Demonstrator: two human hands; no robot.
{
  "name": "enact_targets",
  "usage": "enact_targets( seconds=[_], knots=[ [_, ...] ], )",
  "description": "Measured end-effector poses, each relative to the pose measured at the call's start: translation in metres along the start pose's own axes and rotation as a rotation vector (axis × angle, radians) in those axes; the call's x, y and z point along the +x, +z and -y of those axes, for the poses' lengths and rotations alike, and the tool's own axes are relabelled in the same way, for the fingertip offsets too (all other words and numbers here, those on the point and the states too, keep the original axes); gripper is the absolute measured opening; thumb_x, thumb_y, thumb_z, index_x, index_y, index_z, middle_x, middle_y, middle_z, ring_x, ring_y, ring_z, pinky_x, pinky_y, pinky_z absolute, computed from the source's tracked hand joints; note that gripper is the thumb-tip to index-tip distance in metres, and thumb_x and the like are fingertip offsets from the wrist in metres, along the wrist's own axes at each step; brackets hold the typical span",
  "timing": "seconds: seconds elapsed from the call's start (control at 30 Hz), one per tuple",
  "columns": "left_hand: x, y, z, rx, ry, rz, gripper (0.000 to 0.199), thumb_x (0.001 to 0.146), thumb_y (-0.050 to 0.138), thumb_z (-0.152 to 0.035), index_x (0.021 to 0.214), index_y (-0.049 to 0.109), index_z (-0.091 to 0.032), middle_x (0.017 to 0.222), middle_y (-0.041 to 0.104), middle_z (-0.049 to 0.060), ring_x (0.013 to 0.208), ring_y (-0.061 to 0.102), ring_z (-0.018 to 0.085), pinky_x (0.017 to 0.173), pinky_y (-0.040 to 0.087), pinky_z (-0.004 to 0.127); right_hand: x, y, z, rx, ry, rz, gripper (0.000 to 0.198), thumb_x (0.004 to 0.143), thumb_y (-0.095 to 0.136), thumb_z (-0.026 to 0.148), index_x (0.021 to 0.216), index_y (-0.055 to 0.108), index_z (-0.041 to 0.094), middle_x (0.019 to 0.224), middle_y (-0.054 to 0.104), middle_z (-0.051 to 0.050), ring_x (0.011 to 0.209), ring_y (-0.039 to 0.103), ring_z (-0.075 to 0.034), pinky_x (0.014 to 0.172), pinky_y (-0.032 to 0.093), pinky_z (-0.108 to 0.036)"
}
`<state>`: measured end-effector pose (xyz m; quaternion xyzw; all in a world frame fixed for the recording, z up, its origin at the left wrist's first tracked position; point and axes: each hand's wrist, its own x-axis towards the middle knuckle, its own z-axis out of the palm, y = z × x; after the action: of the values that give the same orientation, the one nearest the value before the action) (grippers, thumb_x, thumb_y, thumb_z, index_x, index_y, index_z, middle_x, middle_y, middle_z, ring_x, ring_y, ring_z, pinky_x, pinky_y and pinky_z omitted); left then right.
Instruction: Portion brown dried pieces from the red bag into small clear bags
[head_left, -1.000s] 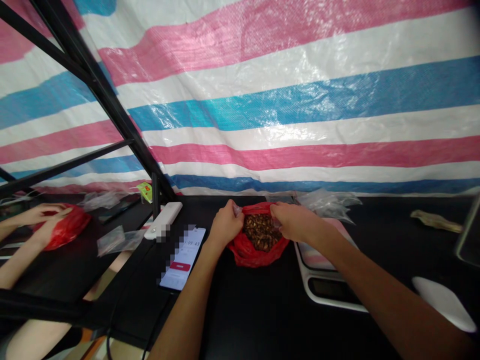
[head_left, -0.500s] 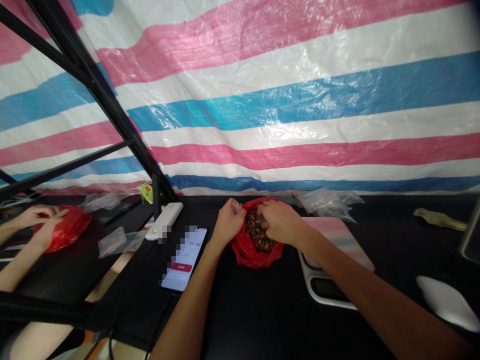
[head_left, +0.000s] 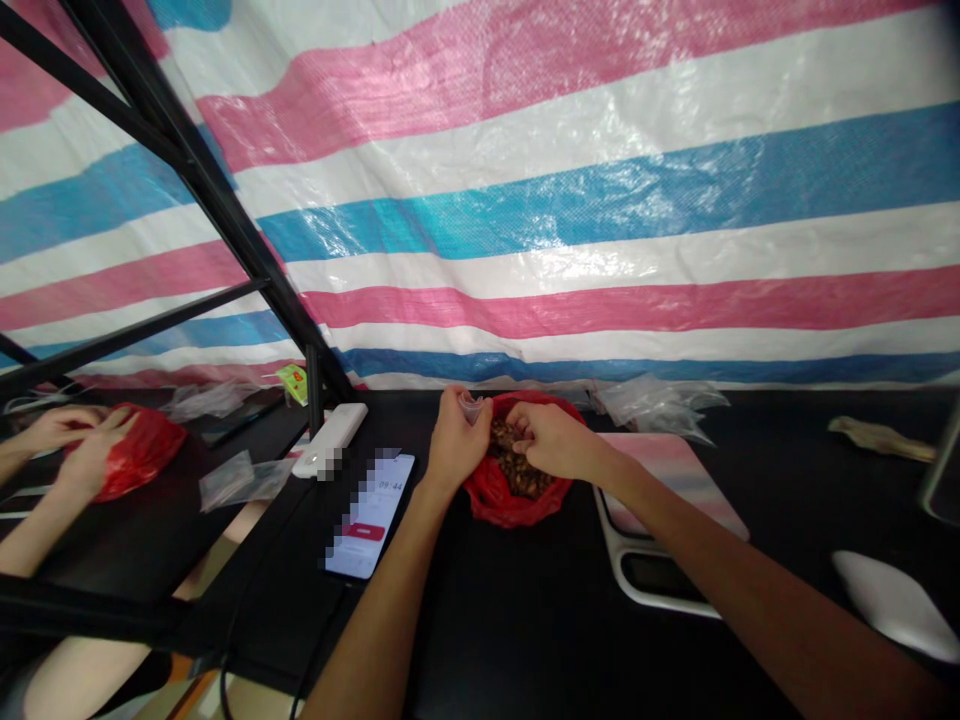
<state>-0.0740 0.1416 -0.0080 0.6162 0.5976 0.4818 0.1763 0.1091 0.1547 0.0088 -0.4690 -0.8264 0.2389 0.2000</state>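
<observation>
An opened red plastic bag point(head_left: 506, 508) sits on the black table, full of small brown pieces point(head_left: 525, 476) whose kind I cannot make out. At the bag's left rim my left hand point(head_left: 459, 440) is closed on a small clear plastic bag point(head_left: 471, 408), its mouth facing up. My right hand point(head_left: 551, 437) reaches over the brown pieces from the right. Its fingers are pinched together above them, close to the clear bag; anything between the fingertips is too small to name.
A kitchen scale point(head_left: 660, 490) lies under my right forearm, with a white mouse point(head_left: 892, 605) farther right. Clear plastic bags point(head_left: 660, 405) lie behind it. Left are a phone point(head_left: 371, 515), a power strip point(head_left: 330, 440) and a black frame point(head_left: 225, 215). Beyond, another person's hands point(head_left: 90, 445) handle a red bag point(head_left: 142, 455).
My right hand has lifted slightly out of the brown pieces, its fingers now pinched. My left hand has turned a little, and the clear bag's mouth shows more openly.
</observation>
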Motion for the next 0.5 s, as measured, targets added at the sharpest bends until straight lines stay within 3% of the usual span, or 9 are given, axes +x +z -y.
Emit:
enact_targets(
  seconds=[0.1, 0.33, 0.5],
  knots=[
    [-0.001, -0.003, 0.001, 0.116, 0.096, -0.087, 0.041, 0.092, 0.066, -0.045, 0.117, 0.046, -0.019, 0.109, 0.056, 0.008, 0.095, 0.062, 0.023, 0.082, 0.048, 0.035, 0.002, -0.011, -0.007, 0.084, -0.016, 0.0, 0.024, 0.08, 0.064, 0.009, 0.101, 0.067, 0.02, 0.096, 0.079, -0.004, 0.089, 0.073, -0.019, 0.079, 0.053, -0.027],
    [0.001, -0.006, -0.007, 0.166, 0.309, 0.095, 0.02, 0.091, 0.072, -0.036, 0.1, 0.061, -0.022, 0.104, 0.065, 0.005, 0.097, 0.064, 0.023, 0.087, 0.048, 0.036, 0.002, -0.047, -0.009, 0.302, -0.056, -0.056, 0.026, 0.083, 0.063, 0.009, 0.105, 0.065, 0.021, 0.094, 0.078, -0.003, 0.086, 0.074, -0.019, 0.08, 0.057, -0.031],
    [-0.002, -0.002, -0.011, 0.075, 0.335, 0.176, 0.033, 0.09, 0.074, -0.036, 0.118, 0.061, -0.023, 0.113, 0.071, 0.006, 0.103, 0.066, 0.026, 0.092, 0.048, 0.038, -0.006, -0.058, 0.009, 0.164, -0.205, -0.149, 0.026, 0.085, 0.064, 0.01, 0.106, 0.071, 0.025, 0.1, 0.076, -0.002, 0.088, 0.07, -0.019, 0.082, 0.054, -0.031]
  ],
)
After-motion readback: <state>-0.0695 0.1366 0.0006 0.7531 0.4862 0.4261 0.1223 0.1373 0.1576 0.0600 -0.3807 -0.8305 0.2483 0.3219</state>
